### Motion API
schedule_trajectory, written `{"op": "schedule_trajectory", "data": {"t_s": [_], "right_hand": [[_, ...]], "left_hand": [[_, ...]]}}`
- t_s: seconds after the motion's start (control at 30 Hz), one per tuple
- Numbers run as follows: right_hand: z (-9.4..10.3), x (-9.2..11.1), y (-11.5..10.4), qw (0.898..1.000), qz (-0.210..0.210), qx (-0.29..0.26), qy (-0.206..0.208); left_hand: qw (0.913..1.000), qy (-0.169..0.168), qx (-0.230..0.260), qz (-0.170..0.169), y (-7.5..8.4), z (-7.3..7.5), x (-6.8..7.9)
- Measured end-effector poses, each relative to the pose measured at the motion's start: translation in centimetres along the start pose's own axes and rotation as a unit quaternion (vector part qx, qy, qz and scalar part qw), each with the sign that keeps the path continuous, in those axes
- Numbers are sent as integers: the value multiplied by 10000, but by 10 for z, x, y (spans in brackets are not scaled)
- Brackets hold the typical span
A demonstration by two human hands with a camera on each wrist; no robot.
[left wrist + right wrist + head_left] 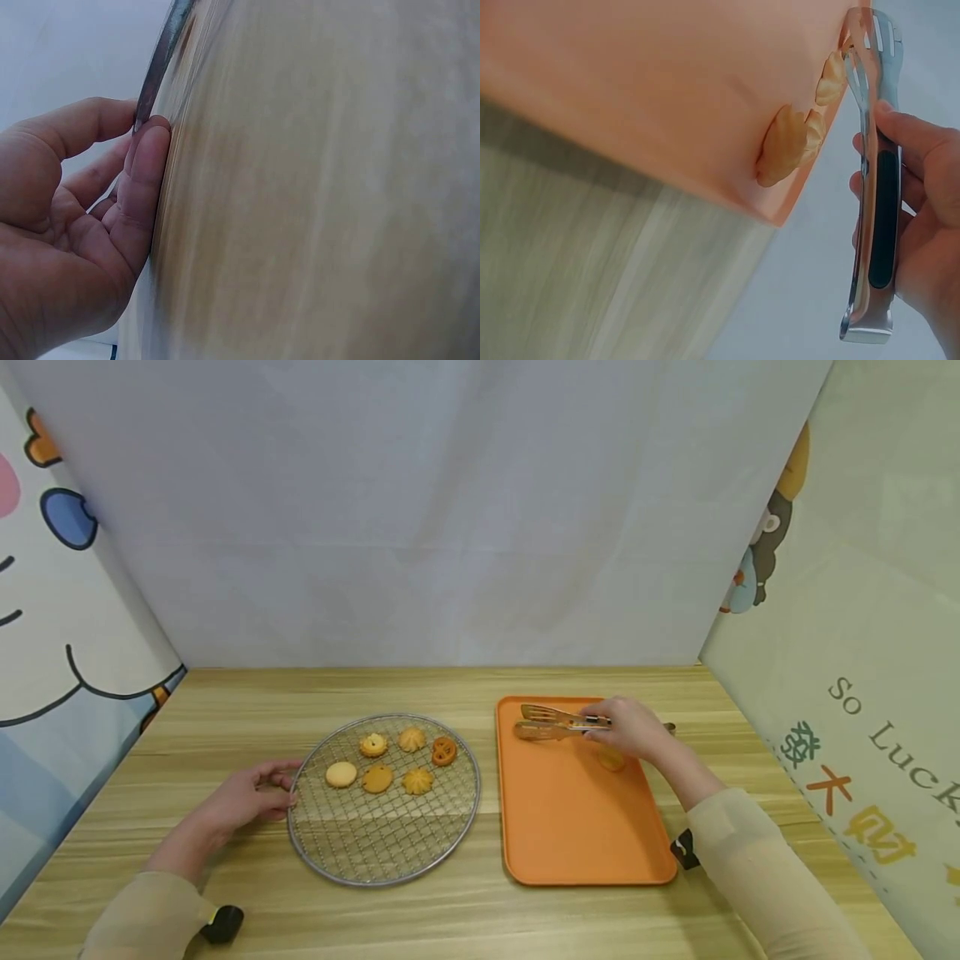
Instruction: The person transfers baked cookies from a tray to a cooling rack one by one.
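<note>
My left hand [247,797] pinches the left rim of a round wire rack [375,852]; in the left wrist view its fingertips [150,154] meet the metal rim [156,75]. On the rack lie several cookies, among them a pale round one [341,774], a pretzel-shaped one [444,751] and a flower-shaped one [417,781]. Over the back of an orange tray [577,827], my right hand [630,727] grips metal tongs [551,724] by their dark-padded handles. The tongs' arms stand apart, tips pointing left. Cookies [781,146] lie on the tray near them, partly hidden by my hand in the head view.
Rack and tray stand side by side on a wood-grain table [247,727], with a narrow gap between them. A pale cloth wall [442,527] rises behind, and printed panels stand at left [67,635] and right [847,635].
</note>
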State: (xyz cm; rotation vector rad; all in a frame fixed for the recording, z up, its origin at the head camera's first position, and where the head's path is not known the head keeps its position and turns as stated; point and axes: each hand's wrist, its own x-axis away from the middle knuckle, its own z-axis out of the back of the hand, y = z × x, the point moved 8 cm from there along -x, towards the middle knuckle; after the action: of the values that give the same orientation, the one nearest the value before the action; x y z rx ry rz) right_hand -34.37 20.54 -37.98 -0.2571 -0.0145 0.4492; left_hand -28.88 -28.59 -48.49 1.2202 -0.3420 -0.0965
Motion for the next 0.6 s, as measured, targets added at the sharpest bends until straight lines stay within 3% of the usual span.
{"op": "schedule_trajectory", "data": {"t_s": [0.6], "right_hand": [[5, -1, -1, 9993, -117, 17, 350]], "left_hand": [[10000, 15, 18, 1, 2, 0, 1]]}}
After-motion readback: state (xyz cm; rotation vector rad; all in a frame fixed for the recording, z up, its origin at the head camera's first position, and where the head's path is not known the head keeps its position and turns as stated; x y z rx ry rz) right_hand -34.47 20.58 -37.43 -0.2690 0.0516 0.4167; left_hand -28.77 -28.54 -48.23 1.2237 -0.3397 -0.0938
